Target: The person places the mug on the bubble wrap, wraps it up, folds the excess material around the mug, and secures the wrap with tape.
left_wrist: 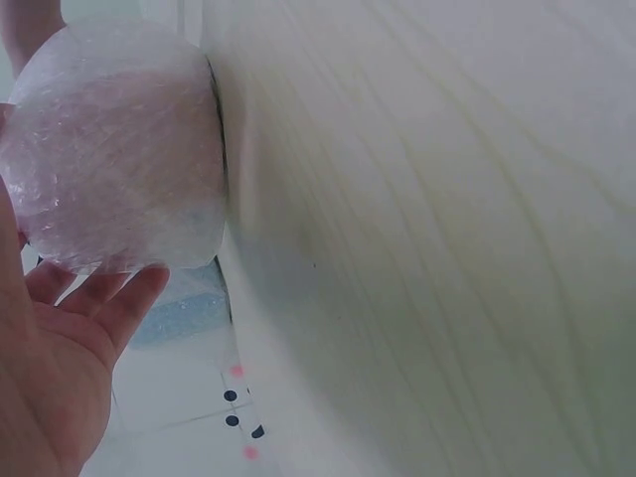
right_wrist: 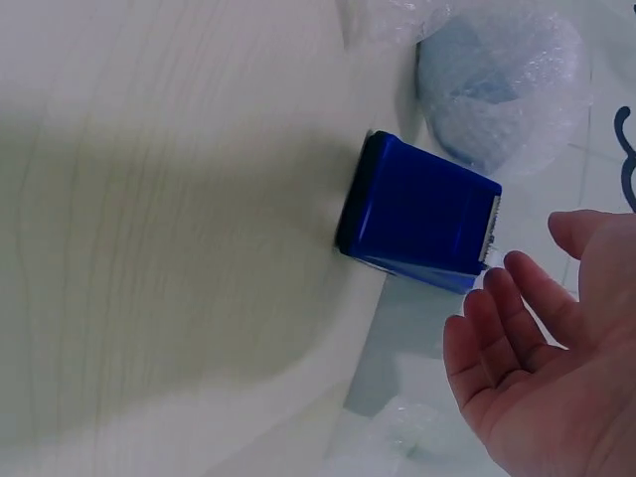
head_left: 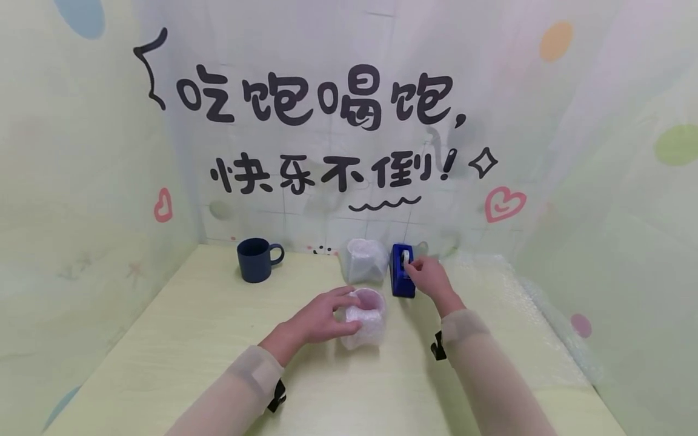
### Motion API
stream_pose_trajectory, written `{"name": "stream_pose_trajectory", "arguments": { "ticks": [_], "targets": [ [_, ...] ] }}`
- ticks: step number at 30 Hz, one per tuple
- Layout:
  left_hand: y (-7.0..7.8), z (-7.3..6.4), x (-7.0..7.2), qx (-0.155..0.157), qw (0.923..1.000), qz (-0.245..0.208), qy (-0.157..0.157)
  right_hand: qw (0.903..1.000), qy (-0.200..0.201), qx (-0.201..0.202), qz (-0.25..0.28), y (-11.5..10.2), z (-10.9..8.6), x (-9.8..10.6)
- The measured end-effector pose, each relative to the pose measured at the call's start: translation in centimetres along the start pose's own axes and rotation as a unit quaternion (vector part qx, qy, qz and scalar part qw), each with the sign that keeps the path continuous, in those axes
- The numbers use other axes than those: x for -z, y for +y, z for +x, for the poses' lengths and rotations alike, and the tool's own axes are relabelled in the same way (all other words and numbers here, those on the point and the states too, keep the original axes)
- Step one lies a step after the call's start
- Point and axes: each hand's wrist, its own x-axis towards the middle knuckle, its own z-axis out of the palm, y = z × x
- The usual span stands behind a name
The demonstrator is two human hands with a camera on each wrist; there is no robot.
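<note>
My left hand (head_left: 326, 316) holds a pinkish cup wrapped in bubble wrap (head_left: 366, 330), thumb at the near side and fingers round the far side. In the left wrist view, the fingertips (left_wrist: 139, 298) lie against the wrap, and the cup stands on the table. My right hand (head_left: 431, 277) is at a blue tape dispenser (head_left: 402, 284) with a roll of tape in it. In the right wrist view, the loosely bent fingers (right_wrist: 532, 288) are right beside the dispenser's toothed cutting edge (right_wrist: 490, 229), with the thumb apart from them.
Behind the held cup stands another bubble-wrapped bundle (head_left: 366, 261), bluish in the right wrist view. A dark blue mug (head_left: 256, 260) stands at the back left. Bubble wrap (head_left: 537, 315) lies along the table's right side. Printed curtains enclose the back and sides.
</note>
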Motion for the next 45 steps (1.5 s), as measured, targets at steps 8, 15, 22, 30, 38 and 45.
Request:
{"name": "stream_pose_trajectory", "arguments": {
  "ticks": [8, 15, 22, 30, 38, 45],
  "targets": [
    [-0.3, 0.0, -0.1, 0.002, 1.0000, 0.002, 0.003, 0.9988, 0.003, -0.047, 0.009, 1.0, 0.9, -1.9],
    [-0.2, 0.0, -0.2, 0.006, 1.0000, -0.005, -0.004, 0.9938, 0.003, -0.088, 0.068, 1.0, 1.4, -2.4],
    [0.1, -0.1, 0.0, 0.010, 0.9999, -0.010, -0.006, 0.9879, -0.010, -0.110, 0.109, -0.4, 1.9, -1.5],
    [0.2, -0.2, -0.1, 0.015, 0.9998, -0.012, -0.005, 0.9858, -0.041, -0.108, 0.122, -2.3, 1.3, 0.2],
    [0.0, -0.1, -0.2, 0.014, 0.9998, -0.010, -0.003, 0.9369, -0.031, -0.234, 0.258, -2.1, -1.1, -1.4],
    [-0.1, -0.2, -0.2, 0.017, 0.9997, -0.014, 0.000, 0.9118, 0.007, -0.208, 0.354, -0.8, -2.1, -3.4]
  ]
}}
